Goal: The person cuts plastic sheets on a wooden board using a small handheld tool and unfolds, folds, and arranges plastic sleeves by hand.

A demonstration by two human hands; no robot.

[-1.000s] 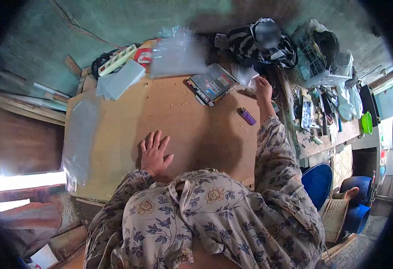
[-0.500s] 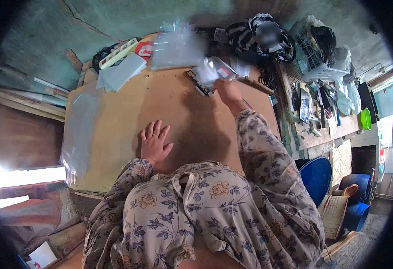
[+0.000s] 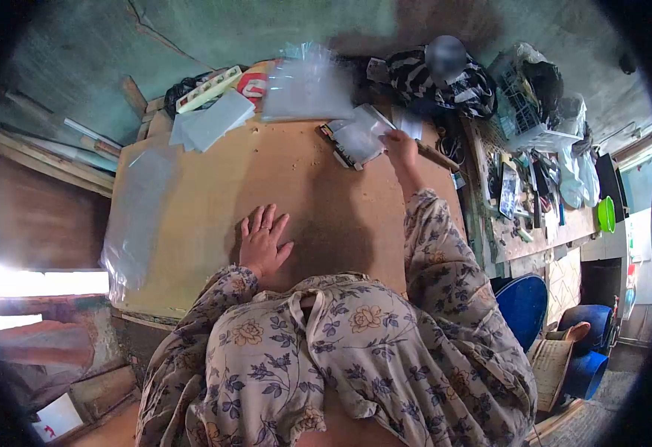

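My left hand (image 3: 264, 242) lies flat on the tan board (image 3: 192, 216) near its front edge, fingers spread, holding nothing. At the board's back right, my right hand (image 3: 400, 147) pinches the edge of a clear plastic bag (image 3: 361, 134). That bag lies over a dark printed packet (image 3: 336, 146), which shows mainly along its left edge. To the left of the packet is a stack of clear plastic bags (image 3: 307, 97). The purple lighter is not visible now.
White sheets (image 3: 218, 123) and a power strip (image 3: 208, 89) lie at the back left. Clear plastic (image 3: 140, 216) covers the board's left side. On the right are a crate (image 3: 538, 138), a phone-like object (image 3: 508, 190), a green cup (image 3: 606, 214) and blue containers (image 3: 525, 302).
My right hand has moved left from beyond the packet, bringing the clear bag over it. The bag now lies flatter. The lighter has gone from view. My left hand stays on the board.
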